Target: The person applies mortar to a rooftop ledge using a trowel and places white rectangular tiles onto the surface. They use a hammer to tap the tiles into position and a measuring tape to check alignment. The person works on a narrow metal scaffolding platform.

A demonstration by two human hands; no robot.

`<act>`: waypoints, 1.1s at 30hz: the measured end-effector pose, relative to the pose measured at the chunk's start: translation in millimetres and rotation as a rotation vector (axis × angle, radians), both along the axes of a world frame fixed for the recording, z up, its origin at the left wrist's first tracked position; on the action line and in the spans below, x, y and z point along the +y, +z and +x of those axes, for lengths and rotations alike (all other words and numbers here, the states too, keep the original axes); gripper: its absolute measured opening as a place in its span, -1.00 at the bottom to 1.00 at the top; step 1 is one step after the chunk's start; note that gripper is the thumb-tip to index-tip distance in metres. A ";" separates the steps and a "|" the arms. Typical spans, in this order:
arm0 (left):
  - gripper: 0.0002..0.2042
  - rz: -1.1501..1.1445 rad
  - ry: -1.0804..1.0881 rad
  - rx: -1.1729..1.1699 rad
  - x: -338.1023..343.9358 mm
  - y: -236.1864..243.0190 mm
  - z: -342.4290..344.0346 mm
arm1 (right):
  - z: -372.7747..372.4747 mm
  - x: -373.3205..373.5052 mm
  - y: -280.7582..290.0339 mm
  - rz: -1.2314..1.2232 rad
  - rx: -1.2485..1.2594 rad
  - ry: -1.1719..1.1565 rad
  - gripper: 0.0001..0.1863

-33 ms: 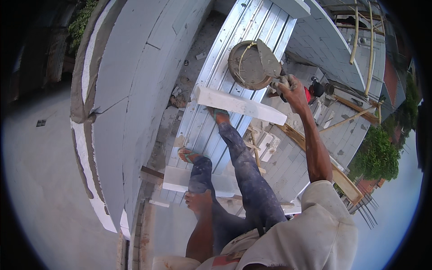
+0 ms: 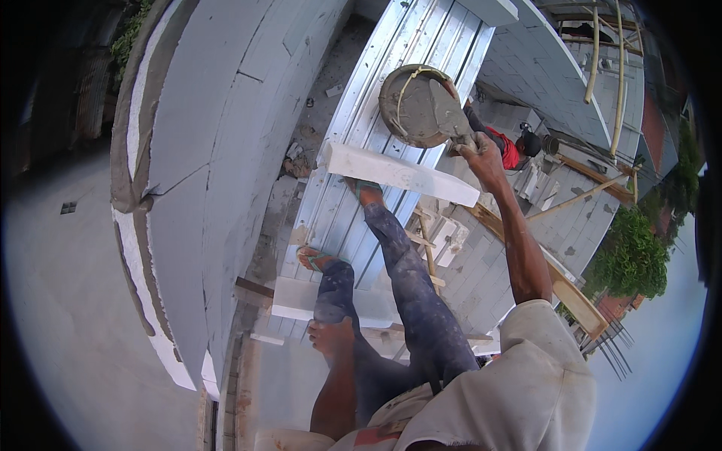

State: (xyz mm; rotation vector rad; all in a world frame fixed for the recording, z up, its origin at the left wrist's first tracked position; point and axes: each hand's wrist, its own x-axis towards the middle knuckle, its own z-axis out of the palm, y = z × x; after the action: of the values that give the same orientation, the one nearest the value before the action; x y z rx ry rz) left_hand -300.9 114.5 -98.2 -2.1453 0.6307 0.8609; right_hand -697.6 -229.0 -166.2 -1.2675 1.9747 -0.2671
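Observation:
My right hand (image 2: 481, 159) is closed round the handle of a trowel (image 2: 445, 109). Its mortar-smeared blade lies against the grey wet mortar in a round bucket (image 2: 398, 124); where blade ends and mortar begins is hard to tell. A yellowish cord handle lies across the bucket, which stands on ribbed metal decking (image 2: 361, 105). My left hand (image 2: 331, 338) rests on my bent left knee, fingers draped over it, holding nothing. Between my feet and the bucket lies a long white block (image 2: 398, 177).
A pale block wall (image 2: 226, 150) with mortar along its top edge rises on the left. Another white block (image 2: 297, 299) lies beneath my left leg. Below at right, a person in red (image 2: 511, 152) bends near timber planks (image 2: 575, 301) and bamboo poles (image 2: 618, 83).
My right hand and the trowel have moved slightly left and down, the blade dropping from raised over the rim into the bucket. The person below shows more. My left hand stays put.

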 end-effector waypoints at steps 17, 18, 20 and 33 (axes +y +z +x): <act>0.07 0.009 -0.006 0.010 -19.7 0.7 4.0 | -19.4 44.3 -240.4 -0.118 0.225 -0.117 -0.48; 0.08 0.004 -0.015 0.010 -17.5 -0.1 4.8 | -16.0 42.4 -243.5 -0.129 0.211 -0.114 -0.49; 0.07 0.004 -0.060 -0.013 -13.4 -3.6 5.0 | -15.0 38.6 -254.0 -0.166 0.257 -0.084 -0.57; 0.02 -0.045 0.012 -0.003 -5.1 -0.1 6.4 | 58.1 146.7 -179.0 0.040 0.385 0.509 0.02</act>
State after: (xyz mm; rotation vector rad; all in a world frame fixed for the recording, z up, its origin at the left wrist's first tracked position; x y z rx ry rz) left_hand -294.4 109.4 -98.3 -2.1925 0.6420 0.8579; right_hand -639.5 -82.3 -345.2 -1.8435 1.8612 0.2852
